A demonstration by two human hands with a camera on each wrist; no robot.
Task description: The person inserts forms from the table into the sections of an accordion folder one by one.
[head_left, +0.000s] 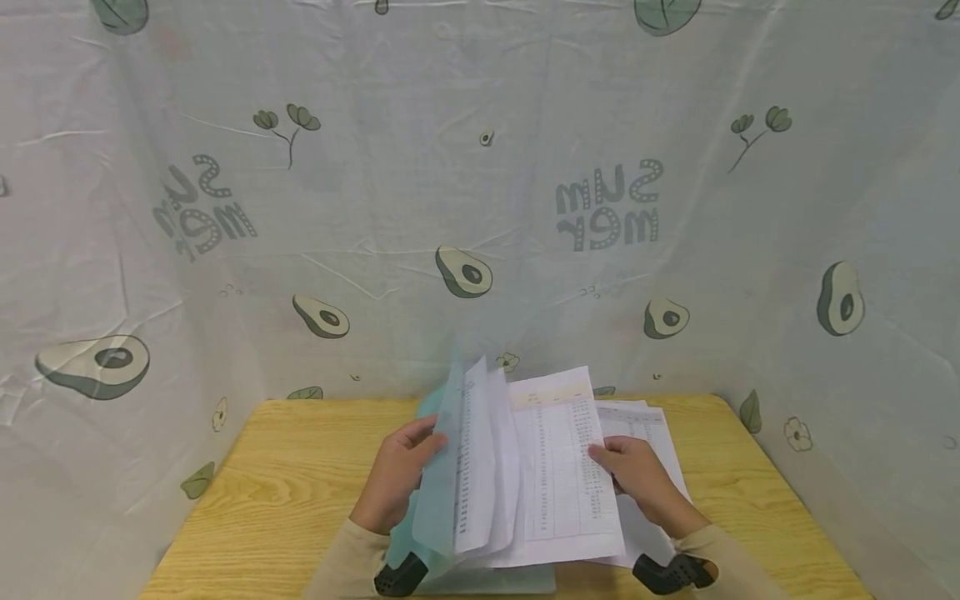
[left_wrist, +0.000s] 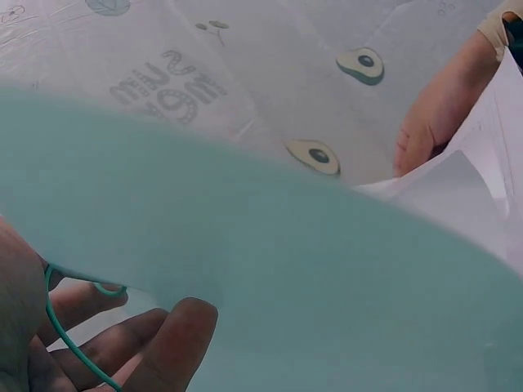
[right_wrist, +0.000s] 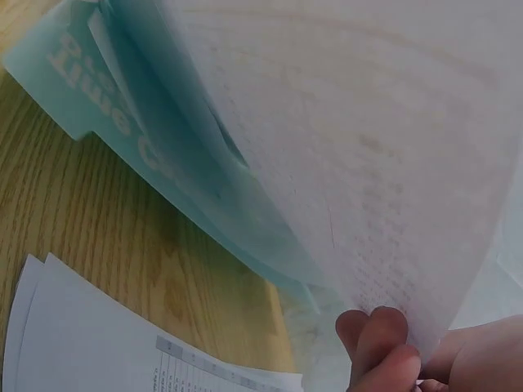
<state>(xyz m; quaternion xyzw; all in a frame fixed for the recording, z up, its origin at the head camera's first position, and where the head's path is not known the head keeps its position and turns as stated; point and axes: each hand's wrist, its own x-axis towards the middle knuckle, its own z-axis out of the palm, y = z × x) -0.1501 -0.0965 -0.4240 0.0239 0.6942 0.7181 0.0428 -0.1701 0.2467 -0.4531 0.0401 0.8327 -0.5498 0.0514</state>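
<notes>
My left hand (head_left: 399,475) grips the left cover of a translucent teal folder (head_left: 437,492), thumb on the inner side, holding the cover raised. A thin green elastic cord (left_wrist: 67,339) loops by its fingers in the left wrist view. Between finger and thumb, my right hand (head_left: 647,482) pinches the right edge of a printed table sheet (head_left: 566,467). Several more sheets (head_left: 480,467) stand fanned between that sheet and the cover. In the right wrist view, pale lettering (right_wrist: 102,102) shows on the folder below the lifted paper.
Other printed sheets (head_left: 637,427) lie on the wooden table (head_left: 292,483), partly under the right hand and the held sheet. A pale curtain (head_left: 405,183) printed with avocados hangs behind the table and along both sides. Black wrist devices (head_left: 671,573) sit at both sleeves.
</notes>
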